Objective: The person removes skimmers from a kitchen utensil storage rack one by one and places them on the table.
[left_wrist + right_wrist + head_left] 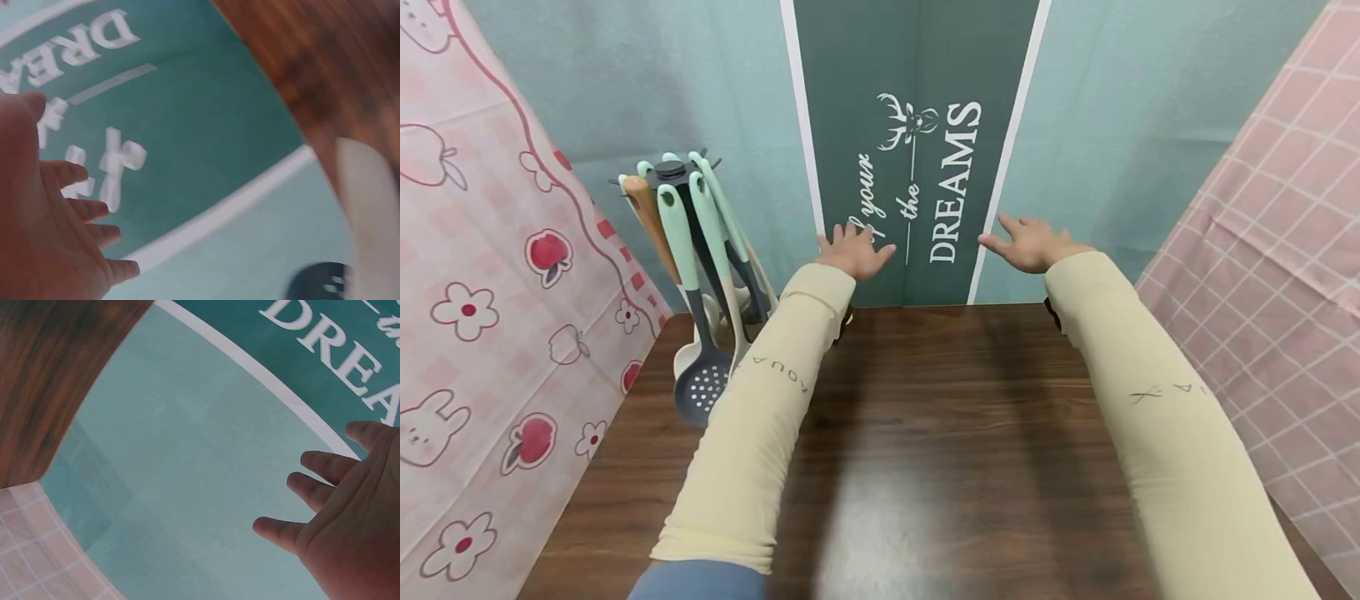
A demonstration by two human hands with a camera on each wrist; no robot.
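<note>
Both arms reach forward over the brown wooden table (925, 433). My left hand (852, 252) is held out with its fingers spread and nothing in it, before the dark green stripe of the backdrop. To its left stands a rack of kitchen utensils (672, 171), hung with mint-handled tools, among them a grey slotted skimmer (703, 385) and a tool with a wooden handle (651, 221). My right hand (1036, 246), also with fingers extended and holding nothing, is in front of the pale blue-green cloth. The left sleeve hides part of the utensils' lower ends.
A teal backdrop cloth (1150, 100) with white lettering hangs behind the table's far edge. Pink printed cloth (490, 267) borders the left side, and pink checked cloth (1270, 250) the right. The utensil rack stands at the back left.
</note>
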